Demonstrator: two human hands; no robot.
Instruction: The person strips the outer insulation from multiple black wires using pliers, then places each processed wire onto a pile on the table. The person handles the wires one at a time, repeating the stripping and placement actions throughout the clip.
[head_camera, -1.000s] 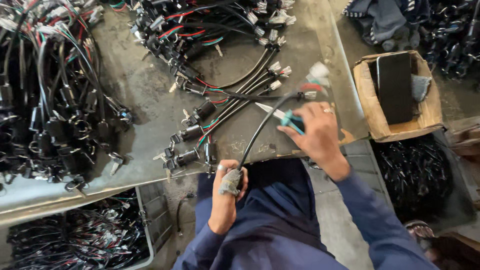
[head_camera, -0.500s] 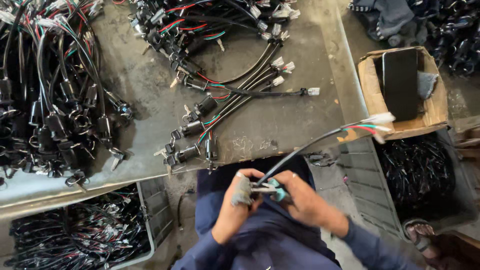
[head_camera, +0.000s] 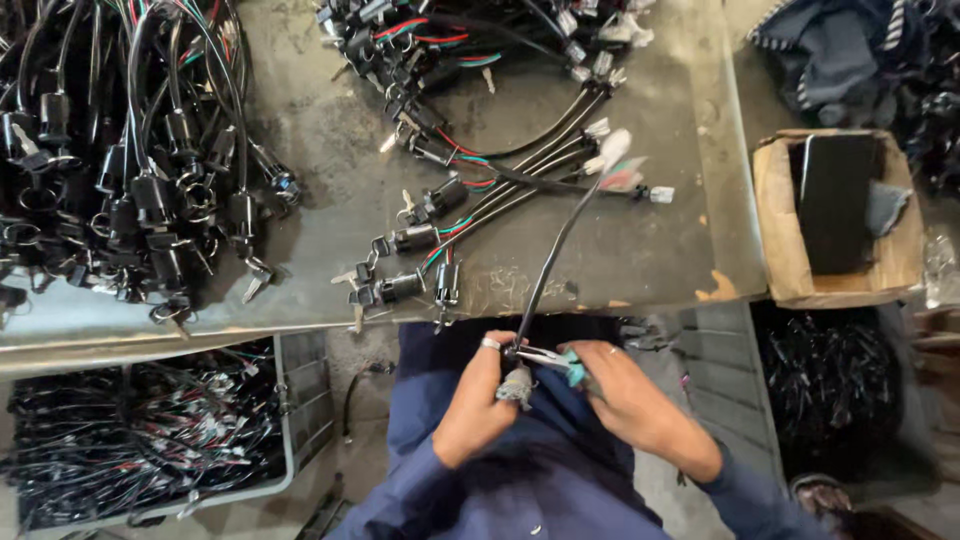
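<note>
A brown cardboard box (head_camera: 780, 235) sits at the right end of the grey table (head_camera: 660, 250), holding a flat black slab and a scrap of grey cloth. Near the table's front edge, over the lap, the left hand (head_camera: 478, 398) is closed around the lower end of a black cable (head_camera: 553, 255), pinching a small grey plug (head_camera: 517, 386) under the fingers. The right hand (head_camera: 628, 402) grips teal-handled pliers (head_camera: 556, 361), whose tips meet the cable at the left hand. The cable rises far to a white connector (head_camera: 614, 148) over the table. Half a second ago that connector end swung out right toward the box; now it stands nearer the middle.
</note>
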